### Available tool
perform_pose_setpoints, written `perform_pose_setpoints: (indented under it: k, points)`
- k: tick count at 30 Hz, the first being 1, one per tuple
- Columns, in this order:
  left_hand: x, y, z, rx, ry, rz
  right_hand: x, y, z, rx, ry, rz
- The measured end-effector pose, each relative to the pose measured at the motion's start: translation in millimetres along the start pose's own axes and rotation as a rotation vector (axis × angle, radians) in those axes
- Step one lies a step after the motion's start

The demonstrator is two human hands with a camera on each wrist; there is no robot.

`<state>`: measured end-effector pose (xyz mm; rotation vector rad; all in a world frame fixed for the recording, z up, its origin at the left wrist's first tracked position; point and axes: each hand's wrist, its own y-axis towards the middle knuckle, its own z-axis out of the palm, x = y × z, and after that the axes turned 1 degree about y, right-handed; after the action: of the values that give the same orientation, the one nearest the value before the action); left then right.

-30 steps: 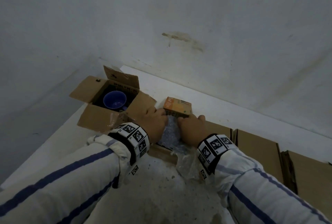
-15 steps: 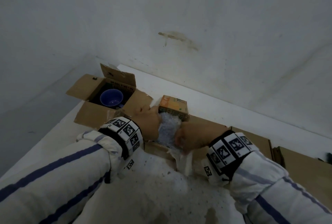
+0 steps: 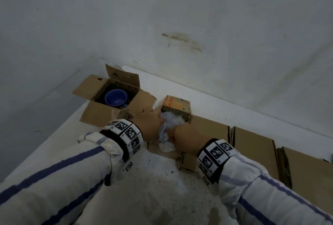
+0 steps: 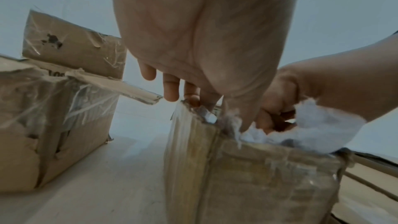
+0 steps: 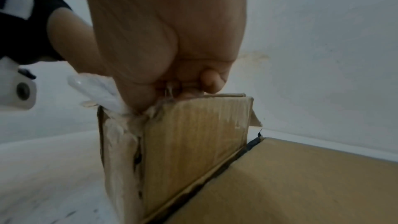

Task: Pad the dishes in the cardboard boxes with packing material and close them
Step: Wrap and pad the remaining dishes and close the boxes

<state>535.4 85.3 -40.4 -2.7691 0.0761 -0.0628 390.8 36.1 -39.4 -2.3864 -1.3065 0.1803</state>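
Cardboard, brown and taped over, makes up the open box [image 3: 108, 98] at the far left of the white table [image 3: 54, 149], its flaps spread wide and a blue bowl [image 3: 116, 97] sitting inside. Just right of it stands the smaller open box [image 3: 175, 106] with an orange printed far flap, stuffed with crumpled white packing material [image 3: 169, 127]. Both hands meet over this box. The left hand [image 3: 150, 125] is at its left side, fingers [image 4: 171, 89] pointing down at the box's left rim and thumb pushed into the wadding; whether it actually grips the material cannot be told. The right hand [image 3: 185, 139] is at the near right side, fingers curled tight and pinching the packing material at the box's near rim, a white tuft sticking out to the left of the fist in the right wrist view. Right of the hands, flat sheets of cardboard [image 3: 255, 150] lie side by side along the table, touching the small box's right wall
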Motion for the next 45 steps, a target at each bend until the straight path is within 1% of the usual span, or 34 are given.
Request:
perform_pose_setpoints:
  k: [2, 3, 4, 6, 7, 8, 12, 16, 18, 20, 22, 25, 27, 28, 29, 31, 32, 33, 35, 38, 40, 45]
  points:
    - [-0.1, -2.9, -1.0, 0.008, 0.025, 0.010, -0.9, -2.7, -3.0, 0.024, -0.048, -0.013]
    - [0.9, -3.6, -2.0, 0.027, 0.013, 0.004, -2.5, -4.5, -9.3, 0.042, -0.012, -0.008]
    - [1.6, -4.6, -3.6, 0.052, -0.011, -0.006, -3.5, -6.2, -15.9, 0.092, 0.065, 0.005]
    - [2.7, -4.7, -5.4, 0.094, -0.058, -0.017, -4.8, -6.7, -25.6, 0.248, 0.167, 0.006]
    - [2.6, -4.6, -6.6, 0.108, -0.072, -0.014, -4.4, -5.5, -27.4, 0.314, 0.145, -0.002]
    - [2.6, -4.5, -7.8, 0.113, -0.073, -0.008, -4.8, -2.0, -25.3, 0.336, 0.118, 0.002]
    - [0.8, -0.6, -6.7, 0.057, -0.032, 0.005, -3.8, 9.7, -12.4, 0.217, 0.094, 0.076]
    - [-4.3, 0.1, 2.3, -0.017, -0.009, -0.017, 10.8, 11.1, -5.8, 0.173, -0.036, 0.052]
    - [-5.5, -1.9, 6.2, -0.085, -0.002, -0.033, 9.9, 9.5, -11.6, 0.202, 0.029, -0.015]
    - [-4.6, -3.6, 7.2, -0.118, 0.034, -0.023, 4.5, 8.3, -20.3, 0.276, 0.072, -0.081]
    - [-3.9, -4.0, 6.8, -0.101, 0.084, -0.010, 3.4, 7.8, -22.2, 0.366, 0.028, -0.083]
    - [-4.9, -3.2, 4.8, -0.064, 0.130, -0.010, 7.4, 7.6, -13.0, 0.471, -0.057, -0.039]
    - [-3.9, -2.3, 0.1, -0.035, 0.153, 0.007, 3.0, 7.4, -16.0, 0.452, 0.032, 0.000]
    - [-2.6, -1.4, -3.7, -0.017, 0.157, 0.019, -1.5, 7.0, -21.0, 0.398, 0.097, 0.017]
    - [-0.7, 0.4, -7.3, 0.001, 0.148, 0.025, -7.3, 7.5, -26.4, 0.308, 0.126, 0.036]
    - [2.6, 5.3, -10.1, 0.019, 0.110, 0.010, -19.2, 11.0, -32.6, 0.105, 0.052, 0.107]
    - [3.1, 7.8, -8.6, 0.019, 0.104, 0.006, -23.0, 13.3, -31.0, 0.060, -0.006, 0.142]
    - [2.6, 9.6, -6.2, 0.010, 0.112, 0.008, -25.0, 15.1, -27.8, 0.072, -0.061, 0.158]
    - [1.4, 13.0, 0.2, 0.005, 0.138, 0.020, -23.8, 18.7, -18.1, 0.142, -0.137, 0.146]
    - [2.9, 18.2, 7.3, 0.015, 0.118, 0.041, -18.6, 20.5, -6.9, 0.131, -0.187, 0.132]
    - [3.8, 19.8, 10.6, 0.022, 0.090, 0.015, -17.6, 20.5, -5.7, 0.127, -0.214, 0.134]
    - [4.7, 21.9, 9.3, 0.029, 0.059, 0.021, -19.6, 17.7, -16.4, 0.163, -0.134, 0.158]
